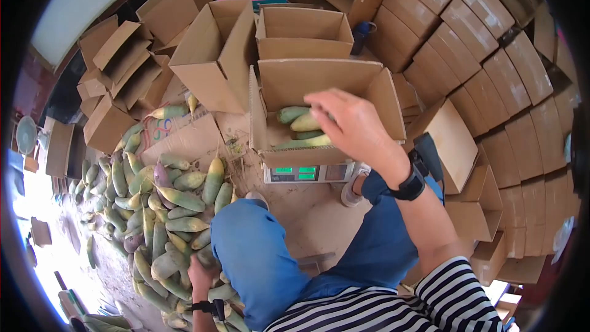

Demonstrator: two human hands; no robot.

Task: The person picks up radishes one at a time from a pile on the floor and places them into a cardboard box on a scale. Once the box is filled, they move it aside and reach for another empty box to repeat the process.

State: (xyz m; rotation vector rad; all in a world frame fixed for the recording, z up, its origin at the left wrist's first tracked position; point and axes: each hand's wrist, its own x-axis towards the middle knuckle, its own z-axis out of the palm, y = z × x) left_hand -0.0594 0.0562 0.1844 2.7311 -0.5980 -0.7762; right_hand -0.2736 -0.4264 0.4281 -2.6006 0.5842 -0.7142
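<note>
My right hand [351, 122] is over the open cardboard box [319, 80], its fingers stretched out and apart, with nothing in them. Below it, several green radishes [304, 123] lie in the box, partly covered by the hand. This box rests on a weighing scale [307, 174] with lit green displays. Down beside my left knee, my left hand [201, 278] reaches into a large pile of green radishes [184, 201] on the floor. Its fingers are mostly hidden among the radishes, so I cannot make out whether it grips one.
Another open box [304, 27] stands behind the one on the scale, with a tall open box [215, 49] to its left. Stacked cartons [479, 55] form a wall on the right. A dark bottle [364, 34] stands near them. Opened boxes [123, 55] heap up at far left.
</note>
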